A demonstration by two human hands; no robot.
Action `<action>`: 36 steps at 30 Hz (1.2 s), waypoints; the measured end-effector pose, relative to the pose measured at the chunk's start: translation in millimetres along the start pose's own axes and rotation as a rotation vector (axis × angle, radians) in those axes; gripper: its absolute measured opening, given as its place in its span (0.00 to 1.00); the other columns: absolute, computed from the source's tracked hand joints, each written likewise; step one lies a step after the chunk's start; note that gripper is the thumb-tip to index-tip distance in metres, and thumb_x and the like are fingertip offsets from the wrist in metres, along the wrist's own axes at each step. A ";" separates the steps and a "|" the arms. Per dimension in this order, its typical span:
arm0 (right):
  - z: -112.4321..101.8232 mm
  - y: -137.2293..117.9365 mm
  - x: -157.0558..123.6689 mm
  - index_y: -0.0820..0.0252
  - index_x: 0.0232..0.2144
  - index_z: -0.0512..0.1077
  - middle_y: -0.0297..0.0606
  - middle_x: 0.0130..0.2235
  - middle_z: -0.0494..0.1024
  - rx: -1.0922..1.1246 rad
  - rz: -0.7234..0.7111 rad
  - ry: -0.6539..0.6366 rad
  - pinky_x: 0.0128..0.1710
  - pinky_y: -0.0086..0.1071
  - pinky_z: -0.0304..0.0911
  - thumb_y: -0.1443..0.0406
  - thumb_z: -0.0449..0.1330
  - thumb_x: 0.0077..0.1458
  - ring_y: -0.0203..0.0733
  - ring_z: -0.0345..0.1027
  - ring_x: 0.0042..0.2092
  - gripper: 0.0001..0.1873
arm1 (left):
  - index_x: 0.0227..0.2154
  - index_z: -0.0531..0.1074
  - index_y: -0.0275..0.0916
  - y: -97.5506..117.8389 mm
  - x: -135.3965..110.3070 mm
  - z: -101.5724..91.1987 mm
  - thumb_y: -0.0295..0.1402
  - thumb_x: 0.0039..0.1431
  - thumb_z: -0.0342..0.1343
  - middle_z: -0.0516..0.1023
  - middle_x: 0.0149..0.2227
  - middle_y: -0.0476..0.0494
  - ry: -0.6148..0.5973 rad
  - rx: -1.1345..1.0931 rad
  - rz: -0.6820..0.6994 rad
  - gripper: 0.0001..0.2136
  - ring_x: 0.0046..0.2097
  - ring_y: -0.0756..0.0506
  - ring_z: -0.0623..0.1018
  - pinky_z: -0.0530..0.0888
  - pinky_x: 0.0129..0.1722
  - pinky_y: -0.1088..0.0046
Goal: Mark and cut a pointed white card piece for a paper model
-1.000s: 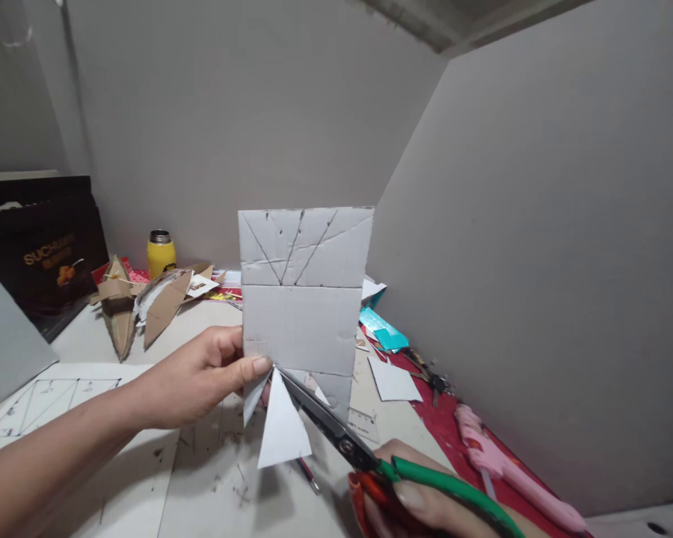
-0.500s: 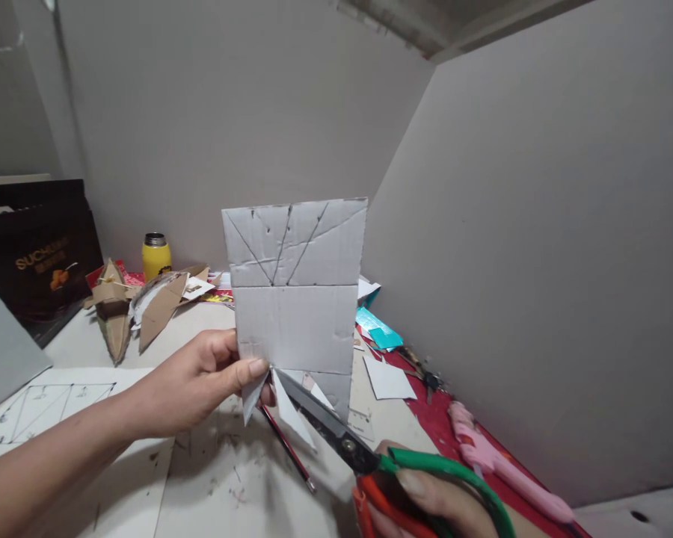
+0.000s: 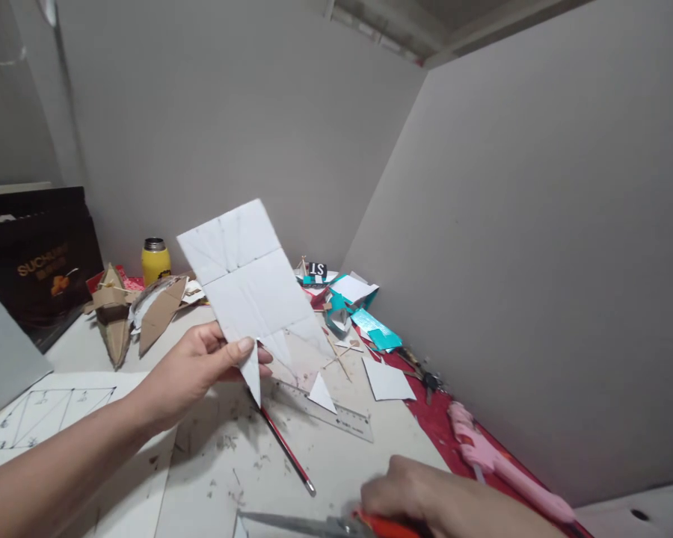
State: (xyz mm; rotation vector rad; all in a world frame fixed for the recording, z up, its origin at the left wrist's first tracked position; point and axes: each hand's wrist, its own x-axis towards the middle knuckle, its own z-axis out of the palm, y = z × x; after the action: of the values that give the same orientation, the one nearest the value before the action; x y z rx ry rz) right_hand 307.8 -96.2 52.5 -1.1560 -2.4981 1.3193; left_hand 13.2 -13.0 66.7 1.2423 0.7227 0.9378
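Your left hand [image 3: 202, 370] pinches the cardboard sheet [image 3: 252, 291] at its lower edge, thumb over 1 pointed flap, forearm reaching in level, sheet tilted above the table [image 3: 213, 463]; you look to be between cuts; your right hand [image 3: 426, 501] curls closed over the scissors [image 3: 303, 523], low near the table's front; another cut needs the blades lifted to the sheet.

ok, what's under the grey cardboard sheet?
On the white table below the grey cardboard sheet: a red pencil, a clear plastic ruler, a white triangular scrap. The left hand pinches the sheet; the table behind it is covered.
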 end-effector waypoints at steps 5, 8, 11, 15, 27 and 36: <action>-3.4 -9.0 -6.0 0.59 0.28 0.71 0.36 0.27 0.72 -0.406 0.146 0.241 0.27 0.28 0.54 0.51 0.61 0.54 0.39 0.63 0.28 0.16 | 0.36 0.80 0.37 -5.3 7.1 -7.9 0.39 0.51 0.69 0.84 0.36 0.42 0.097 -0.075 0.021 0.13 0.39 0.43 0.82 0.79 0.42 0.67; -8.2 -7.8 -5.3 0.59 0.28 0.70 0.39 0.28 0.75 -0.563 0.272 0.319 0.29 0.31 0.54 0.57 0.55 0.59 0.42 0.65 0.29 0.13 | 0.34 0.80 0.37 -7.8 9.9 -10.3 0.37 0.50 0.70 0.84 0.35 0.44 0.123 -0.089 0.036 0.11 0.37 0.46 0.82 0.79 0.40 0.72; -14.9 3.8 0.4 0.58 0.29 0.70 0.40 0.27 0.77 -0.646 0.372 0.391 0.28 0.32 0.52 0.61 0.48 0.62 0.42 0.66 0.27 0.14 | 0.32 0.80 0.37 -8.8 11.5 -11.9 0.37 0.50 0.70 0.84 0.32 0.45 0.150 -0.109 0.038 0.10 0.34 0.48 0.81 0.79 0.37 0.75; -21.2 27.8 8.8 0.60 0.35 0.73 0.46 0.32 0.81 -0.712 0.486 0.488 0.29 0.34 0.53 0.59 0.49 0.61 0.49 0.73 0.32 0.15 | 0.33 0.80 0.37 -6.9 11.8 -12.4 0.37 0.50 0.70 0.84 0.32 0.46 0.166 -0.136 0.032 0.10 0.32 0.49 0.82 0.79 0.35 0.76; -30.3 32.5 10.2 0.60 0.37 0.78 0.46 0.35 0.81 -0.424 0.274 0.654 0.34 0.36 0.63 0.54 0.54 0.61 0.46 0.73 0.35 0.18 | 0.30 0.79 0.36 -2.9 2.8 -1.0 0.35 0.52 0.68 0.82 0.30 0.45 0.027 -0.124 -0.025 0.07 0.28 0.49 0.80 0.77 0.29 0.77; 20.6 14.3 32.8 0.68 0.36 0.75 0.48 0.32 0.82 0.998 -0.038 0.420 0.21 0.28 0.70 0.44 0.64 0.50 0.41 0.78 0.26 0.30 | 0.32 0.79 0.37 -18.9 -9.5 27.6 0.35 0.55 0.66 0.84 0.30 0.44 -0.077 -0.042 -0.108 0.07 0.31 0.48 0.81 0.77 0.32 0.78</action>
State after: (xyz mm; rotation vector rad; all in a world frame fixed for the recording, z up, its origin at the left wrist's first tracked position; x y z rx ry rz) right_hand 284.7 -83.6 20.8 -0.9526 -1.2550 1.7339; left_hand 36.5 -35.0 53.2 1.1841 0.6988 0.8089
